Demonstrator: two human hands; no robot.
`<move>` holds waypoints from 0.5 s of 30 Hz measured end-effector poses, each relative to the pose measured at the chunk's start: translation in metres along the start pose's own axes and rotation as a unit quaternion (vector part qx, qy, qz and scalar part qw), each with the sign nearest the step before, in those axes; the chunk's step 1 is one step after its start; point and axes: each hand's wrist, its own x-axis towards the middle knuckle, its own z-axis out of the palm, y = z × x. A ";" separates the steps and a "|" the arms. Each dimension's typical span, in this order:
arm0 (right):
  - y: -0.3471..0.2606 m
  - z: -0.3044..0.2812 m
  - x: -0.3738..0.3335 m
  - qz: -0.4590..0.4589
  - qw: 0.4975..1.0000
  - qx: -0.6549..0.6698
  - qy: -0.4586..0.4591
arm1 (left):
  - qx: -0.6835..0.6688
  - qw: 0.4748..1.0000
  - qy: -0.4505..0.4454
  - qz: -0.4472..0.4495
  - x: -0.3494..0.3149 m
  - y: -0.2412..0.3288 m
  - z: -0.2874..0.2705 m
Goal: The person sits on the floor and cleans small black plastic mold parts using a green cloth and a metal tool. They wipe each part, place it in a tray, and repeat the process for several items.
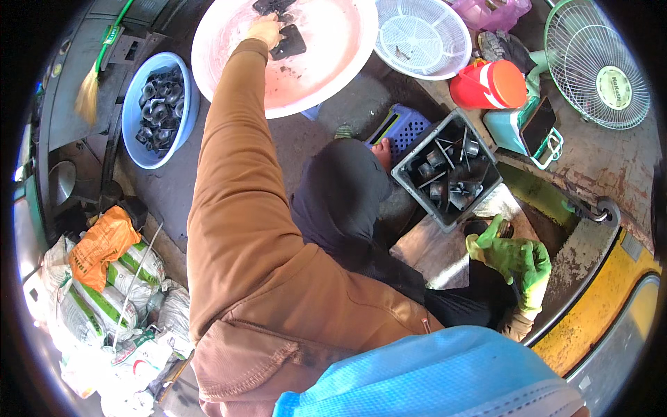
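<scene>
My left hand [266, 31] reaches far out into a wide pink basin [316, 104]. Its fingers close on the edge of a flat black part [289, 42]; another dark piece [274, 6] lies just beyond. My right hand [511, 256], in a green glove, is at the lower right beside my knee. Its thumb stands away from the bent fingers, and nothing shows between them. A small dark round part [476, 228] sits by the thumb on a board [434, 250]. Above it, a grey crate [450, 224] holds several black parts with round cups [438, 191].
At left a blue tub [127, 128] holds many black parts, with a broom [88, 94] and sacks [104, 306] nearby. A white strainer basket [424, 35], red jug [490, 85], phone on a teal box [511, 128] and fan [597, 66] stand right. A yellow metal edge [590, 306] borders lower right.
</scene>
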 end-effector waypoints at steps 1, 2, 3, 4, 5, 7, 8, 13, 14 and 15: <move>0.000 0.000 -0.001 0.006 1.000 0.025 -0.005 | -0.014 0.999 0.034 0.013 -0.006 0.003 0.005; -0.001 0.000 -0.002 0.007 1.000 0.018 -0.003 | -0.061 0.997 0.049 -0.010 -0.012 0.008 0.009; -0.001 0.000 -0.003 0.012 1.000 0.024 -0.012 | -0.109 0.991 0.068 -0.030 -0.020 0.011 0.009; -0.003 -0.002 -0.005 0.011 0.999 0.045 -0.029 | -0.157 0.983 0.087 -0.050 -0.028 0.017 0.010; -0.003 0.000 -0.006 -0.003 0.999 0.029 -0.014 | -0.190 0.974 0.111 -0.059 -0.035 0.019 0.008; -0.006 0.000 -0.008 -0.006 1.000 -0.006 0.000 | -0.288 0.943 0.130 -0.107 -0.048 0.026 0.002; -0.007 -0.001 -0.010 -0.012 1.000 -0.011 -0.008 | -0.332 0.923 0.143 -0.134 -0.054 0.029 -0.001; -0.011 -0.001 -0.021 0.017 0.994 0.095 -0.045 | -0.219 0.957 0.156 -0.104 -0.083 0.032 -0.024; -0.010 -0.002 -0.027 0.009 0.998 0.062 -0.032 | -0.184 0.964 0.172 -0.089 -0.098 0.032 -0.029; -0.011 -0.002 -0.030 -0.013 0.998 0.051 -0.026 | -0.152 0.966 0.194 -0.071 -0.103 0.034 -0.036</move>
